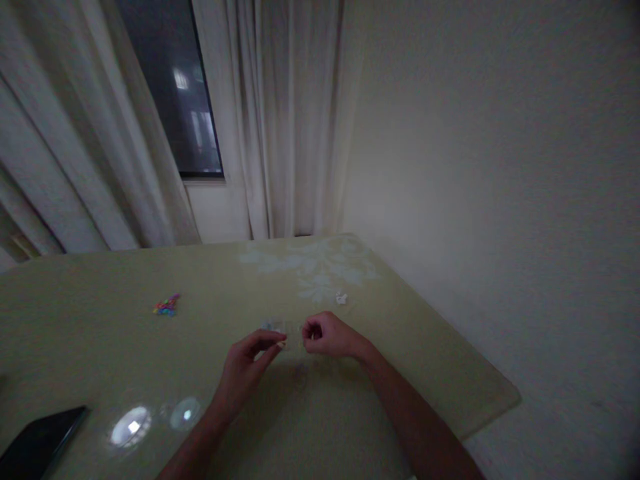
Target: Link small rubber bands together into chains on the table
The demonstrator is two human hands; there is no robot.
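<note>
My left hand (pixel 249 360) is over the table with thumb and forefinger pinched on a small pale piece (pixel 282 344), too small to name. Just to its right, my right hand (pixel 327 335) is curled with its fingertips together. Whatever those fingers hold, if anything, is hidden or too tiny to make out. The two hands face each other, a narrow gap between them. Behind the left fingertips lies something transparent and whitish, perhaps plastic (pixel 273 325). A small white scrap (pixel 341 298) lies beyond my right hand.
A small heap of multicoloured pieces (pixel 167 305) lies on the table (pixel 100 340) to the left. At the lower left is a dark flat object (pixel 43 440). Two bright round spots shine beside my left forearm. A wall (pixel 475 200) borders the table's right side; curtains (pixel 295 120) hang behind.
</note>
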